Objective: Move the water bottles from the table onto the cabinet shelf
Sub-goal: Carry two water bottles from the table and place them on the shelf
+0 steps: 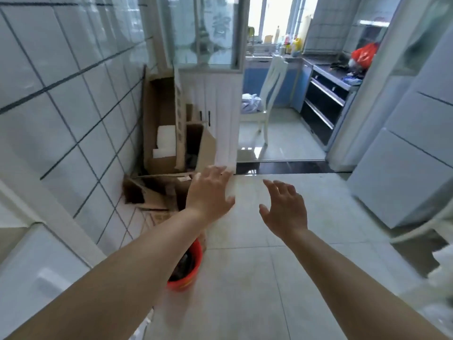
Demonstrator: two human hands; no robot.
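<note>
Hands: left hand (210, 192), right hand (285, 208) spread, empty, above glossy tile floor (282, 266).

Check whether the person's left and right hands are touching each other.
Apart. The head view shows the left hand and the right hand both open, held out over the pale tiled floor, with bare floor visible in the gap between them.

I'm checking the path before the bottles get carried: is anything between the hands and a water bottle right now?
That can't be judged: no water bottle or table shows in this view. Both hands, left and right, are open and empty above bare floor, with cardboard boxes and a red bucket to the left.
</note>
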